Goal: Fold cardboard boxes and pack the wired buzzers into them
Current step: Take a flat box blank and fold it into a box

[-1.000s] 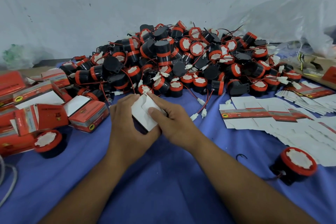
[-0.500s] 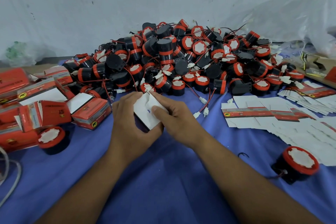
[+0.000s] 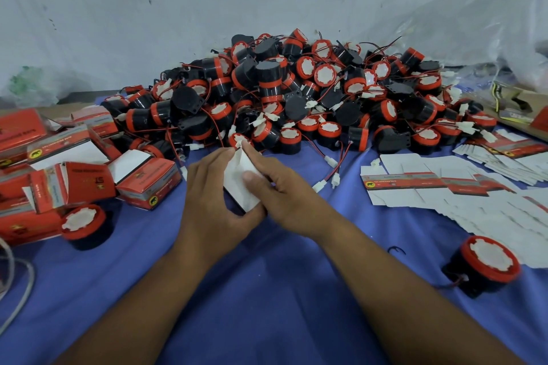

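Note:
Both hands meet at the table's middle over a small cardboard box (image 3: 239,184), its white inner side facing me. My left hand (image 3: 212,201) wraps around the box from the left and below. My right hand (image 3: 281,187) presses a white flap down with thumb and forefinger. A big heap of black-and-red wired buzzers (image 3: 296,98) rises just behind the hands. One loose buzzer (image 3: 87,225) stands at the left, another loose buzzer (image 3: 486,264) at the right. Flat unfolded box blanks (image 3: 462,195) spread out on the right.
Folded red boxes (image 3: 148,184) cluster at the left edge on the blue cloth (image 3: 267,290). A grey cable (image 3: 20,290) loops at the lower left. A clear plastic bag (image 3: 489,24) lies at the back right against the pale wall.
The hands and the box have stayed in nearly the same spot; my right fingers have pressed the flap a little flatter against the box.

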